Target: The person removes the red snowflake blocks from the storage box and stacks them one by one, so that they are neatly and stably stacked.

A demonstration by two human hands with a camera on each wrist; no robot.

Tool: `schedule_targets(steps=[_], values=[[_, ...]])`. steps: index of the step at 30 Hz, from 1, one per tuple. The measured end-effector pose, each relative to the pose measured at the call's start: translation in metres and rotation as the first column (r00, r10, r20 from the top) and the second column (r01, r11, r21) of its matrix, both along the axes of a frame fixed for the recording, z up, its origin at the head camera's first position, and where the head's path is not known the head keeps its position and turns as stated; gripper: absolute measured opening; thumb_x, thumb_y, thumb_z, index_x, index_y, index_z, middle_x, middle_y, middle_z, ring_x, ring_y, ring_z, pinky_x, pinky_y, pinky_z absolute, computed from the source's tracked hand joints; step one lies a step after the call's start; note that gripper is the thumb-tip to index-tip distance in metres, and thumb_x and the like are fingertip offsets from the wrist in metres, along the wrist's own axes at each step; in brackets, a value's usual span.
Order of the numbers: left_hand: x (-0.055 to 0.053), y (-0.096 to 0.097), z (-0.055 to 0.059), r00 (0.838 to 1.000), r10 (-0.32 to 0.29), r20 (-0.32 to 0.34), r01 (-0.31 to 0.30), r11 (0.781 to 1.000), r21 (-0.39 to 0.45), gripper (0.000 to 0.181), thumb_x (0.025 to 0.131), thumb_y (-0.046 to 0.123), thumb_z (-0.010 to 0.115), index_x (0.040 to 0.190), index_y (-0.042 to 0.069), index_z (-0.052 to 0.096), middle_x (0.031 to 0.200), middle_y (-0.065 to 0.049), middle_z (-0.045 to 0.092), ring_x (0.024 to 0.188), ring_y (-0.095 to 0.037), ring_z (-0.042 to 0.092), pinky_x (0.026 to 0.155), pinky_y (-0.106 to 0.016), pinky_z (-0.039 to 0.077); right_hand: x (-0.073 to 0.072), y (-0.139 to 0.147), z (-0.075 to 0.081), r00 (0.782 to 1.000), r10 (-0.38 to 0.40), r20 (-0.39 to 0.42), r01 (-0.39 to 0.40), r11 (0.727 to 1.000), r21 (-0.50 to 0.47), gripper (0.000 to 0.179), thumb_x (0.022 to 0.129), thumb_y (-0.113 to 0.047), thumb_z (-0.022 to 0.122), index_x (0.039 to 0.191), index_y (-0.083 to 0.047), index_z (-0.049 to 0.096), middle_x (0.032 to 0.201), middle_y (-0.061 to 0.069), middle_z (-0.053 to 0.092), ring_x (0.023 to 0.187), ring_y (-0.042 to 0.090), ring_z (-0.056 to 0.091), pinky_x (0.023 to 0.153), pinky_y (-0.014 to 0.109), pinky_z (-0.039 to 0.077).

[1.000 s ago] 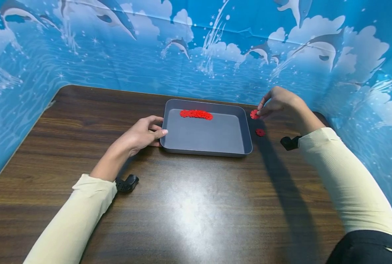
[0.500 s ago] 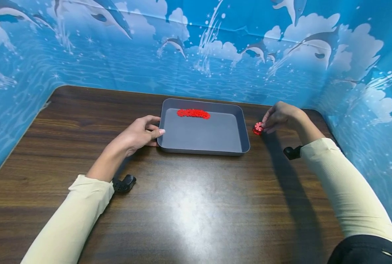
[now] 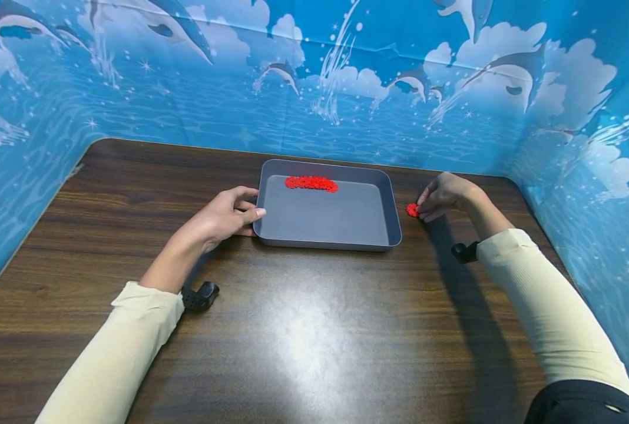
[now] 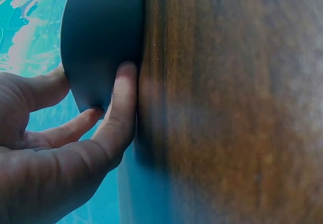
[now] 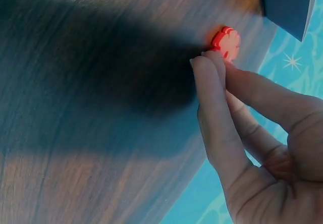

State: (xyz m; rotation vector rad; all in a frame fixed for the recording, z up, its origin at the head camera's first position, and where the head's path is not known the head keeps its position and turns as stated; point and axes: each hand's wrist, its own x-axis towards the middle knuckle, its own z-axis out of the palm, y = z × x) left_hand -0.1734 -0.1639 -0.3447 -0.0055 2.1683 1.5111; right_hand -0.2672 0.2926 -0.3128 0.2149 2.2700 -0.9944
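Red notched disc [image 3: 411, 209], right of centre in the head view, low at the tabletop. My right hand [image 3: 444, 194] has it pinched between thumb and fingertips, gap closed down to the disc's thickness. Right wrist view: scalloped rim, flat face, layered-looking edge; can't tell if one piece or two.

My left hand [image 3: 227, 213] grips the left edge of the grey tray [image 3: 325, 221], mid-frame: thumb at the rim, other fingers bent against the outer wall.

Strip of wood between the tray's right wall and the disc. Wide span of tabletop from the tray's near edge to frame bottom. Tray's far edge sits near the table's back edge.

Tray: smooth, matte, rounded corners, low walls. Red pieces [image 3: 311, 184] overlap in a row along its far side. Table [image 3: 214, 365]: dark wood grain, glare lower centre. Blue dolphin-print sheet [image 3: 187, 106] across the top. Cream ribbed sleeves [image 3: 537, 294].
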Motion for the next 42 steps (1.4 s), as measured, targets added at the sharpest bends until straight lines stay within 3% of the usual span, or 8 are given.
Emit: schedule_targets(steps=[8, 17, 24, 28, 35, 42], values=[[0.001, -0.001, 0.000, 1.000, 0.011, 0.000, -0.011, 1.000, -0.006, 0.070, 0.114, 0.020, 0.057, 0.173, 0.010, 0.020, 0.157, -0.029, 0.044, 0.130, -0.041, 0.064, 0.111, -0.048, 0.060, -0.002, -0.007, 0.005, 0.999, 0.035, -0.024, -0.034, 0.998, 0.059, 0.017, 0.104, 0.003, 0.067, 0.118, 0.013, 0.066, 0.092, 0.011, 0.079, 0.082, 0.019, 0.080, 0.087, 0.042, 0.070], [0.002, -0.005, -0.001, 1.000, 0.012, -0.001, -0.012, 1.000, -0.004, 0.070, 0.114, 0.020, 0.057, 0.173, 0.010, 0.019, 0.158, -0.029, 0.043, 0.131, -0.041, 0.064, 0.111, -0.048, 0.060, -0.011, -0.027, 0.031, 0.988, 0.124, -0.089, -0.112, 0.986, 0.127, 0.024, 0.104, -0.006, 0.072, 0.120, 0.011, 0.069, 0.088, 0.009, 0.080, 0.078, 0.017, 0.079, 0.082, 0.039, 0.070], [0.003, -0.006, 0.000, 1.000, 0.019, -0.001, -0.019, 1.000, -0.011, 0.070, 0.114, 0.020, 0.057, 0.173, 0.010, 0.020, 0.156, -0.029, 0.045, 0.131, -0.041, 0.063, 0.111, -0.048, 0.060, -0.019, -0.062, 0.047, 0.948, 0.272, -0.165, -0.228, 0.943, 0.241, 0.024, 0.102, -0.015, 0.076, 0.115, 0.006, 0.075, 0.085, 0.005, 0.082, 0.078, 0.016, 0.081, 0.084, 0.039, 0.069], [0.002, -0.004, 0.000, 1.000, 0.019, -0.003, -0.019, 1.000, -0.012, 0.069, 0.114, 0.019, 0.057, 0.172, 0.010, 0.022, 0.155, -0.028, 0.047, 0.131, -0.040, 0.064, 0.111, -0.048, 0.060, -0.022, -0.086, 0.050, 0.942, 0.290, -0.169, -0.242, 0.936, 0.256, 0.021, 0.102, -0.013, 0.076, 0.112, 0.005, 0.077, 0.083, 0.006, 0.082, 0.075, 0.015, 0.080, 0.080, 0.038, 0.069], [0.001, -0.001, -0.002, 1.000, 0.015, 0.001, -0.015, 1.000, -0.011, 0.068, 0.113, 0.020, 0.058, 0.172, 0.010, 0.024, 0.153, -0.027, 0.048, 0.128, -0.038, 0.065, 0.109, -0.047, 0.061, -0.026, -0.126, 0.048, 0.957, 0.258, -0.134, -0.229, 0.953, 0.196, 0.021, 0.101, -0.005, 0.075, 0.117, 0.008, 0.075, 0.088, 0.013, 0.082, 0.073, 0.017, 0.079, 0.082, 0.040, 0.070], [0.000, -0.001, 0.000, 1.000, 0.011, 0.002, -0.011, 1.000, -0.005, 0.069, 0.113, 0.020, 0.058, 0.172, 0.010, 0.023, 0.155, -0.027, 0.047, 0.131, -0.039, 0.064, 0.111, -0.049, 0.060, -0.026, -0.157, 0.030, 0.957, 0.262, -0.121, -0.238, 0.954, 0.184, 0.027, 0.101, -0.006, 0.075, 0.125, 0.006, 0.073, 0.097, 0.016, 0.083, 0.073, 0.015, 0.078, 0.084, 0.038, 0.070]])
